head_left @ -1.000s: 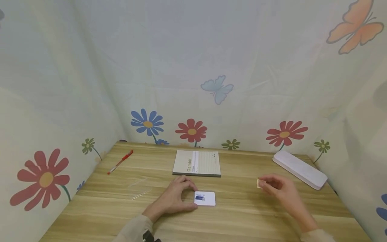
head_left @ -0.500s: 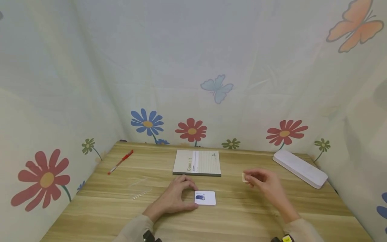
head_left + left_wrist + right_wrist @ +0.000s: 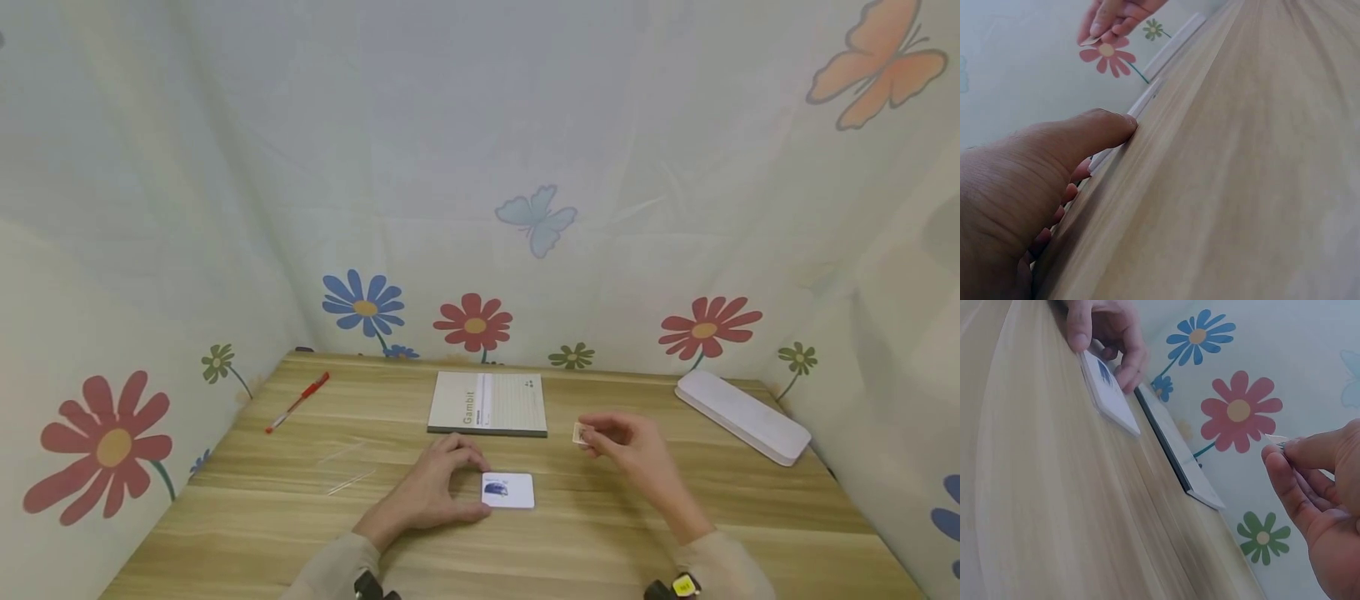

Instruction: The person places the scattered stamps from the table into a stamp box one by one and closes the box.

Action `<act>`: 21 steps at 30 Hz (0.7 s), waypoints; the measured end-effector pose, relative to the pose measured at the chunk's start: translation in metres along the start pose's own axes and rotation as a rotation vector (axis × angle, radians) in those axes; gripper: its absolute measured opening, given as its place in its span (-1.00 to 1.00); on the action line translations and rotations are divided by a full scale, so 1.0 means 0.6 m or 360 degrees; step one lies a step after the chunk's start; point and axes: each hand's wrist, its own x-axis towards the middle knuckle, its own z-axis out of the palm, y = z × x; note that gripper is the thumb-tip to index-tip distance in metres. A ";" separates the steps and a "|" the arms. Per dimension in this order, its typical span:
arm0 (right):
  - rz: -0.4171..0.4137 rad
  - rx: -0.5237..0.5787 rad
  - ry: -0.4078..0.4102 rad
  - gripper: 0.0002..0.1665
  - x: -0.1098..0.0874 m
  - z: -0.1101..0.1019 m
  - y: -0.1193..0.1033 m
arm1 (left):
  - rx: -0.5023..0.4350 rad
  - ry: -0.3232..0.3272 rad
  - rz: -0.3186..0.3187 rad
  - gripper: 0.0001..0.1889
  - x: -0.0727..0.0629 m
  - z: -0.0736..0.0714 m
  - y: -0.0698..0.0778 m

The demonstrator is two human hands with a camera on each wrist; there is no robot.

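Note:
A flat white rectangular block with rounded corners and a blue picture (image 3: 507, 491), perhaps a stack of cards, lies on the wooden table. My left hand (image 3: 437, 485) holds it at its left end, the thumb on the near corner and a finger on the far one. Up and to the right, my right hand (image 3: 632, 450) pinches a small square piece (image 3: 580, 433) between thumb and fingertips, above the table. That piece is thin and pale-edged, with a dark print on it, like a sticker. The right wrist view shows only its edge (image 3: 1277, 439).
Behind the hands lies a notebook (image 3: 487, 404) marked Gambit. A red pen (image 3: 298, 402) rests at the left, near a clear plastic piece (image 3: 349, 468). A white oblong case (image 3: 742, 417) stands at the right. Flower-printed cloth (image 3: 420, 167) walls the table's back and sides.
My right hand has moved left with the small square piece, from near the white case to the right of the notebook. The left hand and the white block have stayed put.

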 end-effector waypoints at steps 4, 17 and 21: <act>0.0021 0.0008 -0.0008 -0.68 0.007 0.012 -0.002 | -0.0001 -0.0002 -0.0003 -0.48 -0.001 0.000 0.000; 0.0076 0.0071 -0.0056 -0.72 0.014 0.053 -0.002 | -0.0017 -0.0006 -0.0015 -0.49 -0.001 0.001 -0.001; 0.0141 0.0113 -0.0082 -0.76 0.012 0.064 0.005 | -0.0015 -0.0003 -0.0013 -0.49 0.000 0.001 0.000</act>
